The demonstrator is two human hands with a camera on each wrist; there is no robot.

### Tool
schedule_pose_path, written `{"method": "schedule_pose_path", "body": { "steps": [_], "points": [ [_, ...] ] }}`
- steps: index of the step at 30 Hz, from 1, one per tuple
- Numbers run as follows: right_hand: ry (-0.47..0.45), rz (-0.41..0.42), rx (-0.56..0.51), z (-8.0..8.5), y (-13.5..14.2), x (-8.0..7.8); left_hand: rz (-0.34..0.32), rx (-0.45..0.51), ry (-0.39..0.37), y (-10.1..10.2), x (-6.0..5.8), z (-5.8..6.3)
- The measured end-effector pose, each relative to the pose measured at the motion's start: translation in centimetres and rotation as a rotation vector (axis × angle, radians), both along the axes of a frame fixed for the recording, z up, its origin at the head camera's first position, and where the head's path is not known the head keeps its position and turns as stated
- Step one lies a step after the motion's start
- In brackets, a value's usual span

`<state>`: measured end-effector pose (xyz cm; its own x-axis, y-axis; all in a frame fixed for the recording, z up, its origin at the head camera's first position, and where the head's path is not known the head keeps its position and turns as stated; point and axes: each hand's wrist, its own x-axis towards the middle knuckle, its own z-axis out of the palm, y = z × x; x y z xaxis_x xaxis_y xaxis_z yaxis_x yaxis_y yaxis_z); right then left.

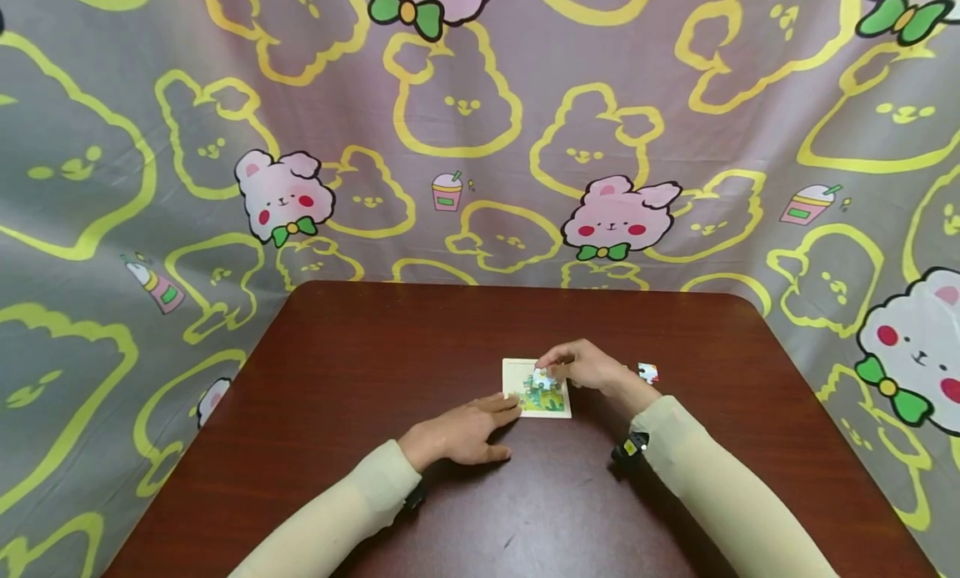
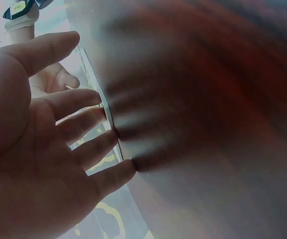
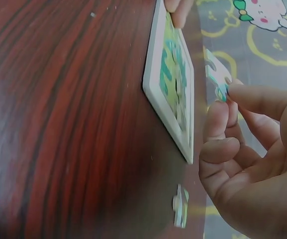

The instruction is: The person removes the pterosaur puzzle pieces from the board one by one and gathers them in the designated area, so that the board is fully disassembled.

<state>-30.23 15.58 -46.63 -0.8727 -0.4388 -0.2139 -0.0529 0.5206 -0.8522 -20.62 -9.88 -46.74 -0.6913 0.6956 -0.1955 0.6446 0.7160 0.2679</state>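
A small jigsaw board [image 1: 561,410] with a pale frame lies on the table, its lower part filled with green and yellow pieces. Pinched between thumb and fingers of my right hand [image 1: 588,367] is a jigsaw piece [image 3: 219,73], held just above the board. My left hand [image 1: 467,430] lies at the board's left edge with fingers straight, the fingertips touching the frame. In the left wrist view the fingers [image 2: 83,124] are spread and hold nothing. The right hand hides part of the board's upper right in the head view.
Another jigsaw piece [image 1: 648,372] lies on the table right of the board, behind the right forearm; the right wrist view shows a loose piece [image 3: 180,206] near the board. A patterned curtain [image 1: 465,178] hangs behind the brown table [image 1: 375,336].
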Motion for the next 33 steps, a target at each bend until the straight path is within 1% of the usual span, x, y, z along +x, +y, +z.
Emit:
{"method": "schedule_pose_path", "body": {
  "steps": [6,12,19,28,33],
  "points": [
    [-0.016,-0.016,0.007,0.1,1.6,0.4,0.002,-0.003,-0.002,0.0,0.1,0.0],
    [-0.007,-0.005,-0.009,-0.1,3.3,0.6,0.000,0.003,0.004,-0.1,0.2,-0.1],
    [-0.003,0.006,0.023,-0.3,4.9,0.9,-0.002,-0.001,0.010,-0.1,0.1,-0.2],
    [0.005,0.010,0.065,-0.7,6.3,1.4,-0.006,0.007,0.012,-0.1,0.2,0.0],
    [0.028,0.018,0.055,-0.9,6.7,1.6,-0.002,0.003,0.011,-0.1,0.2,0.0]
  ]
}}
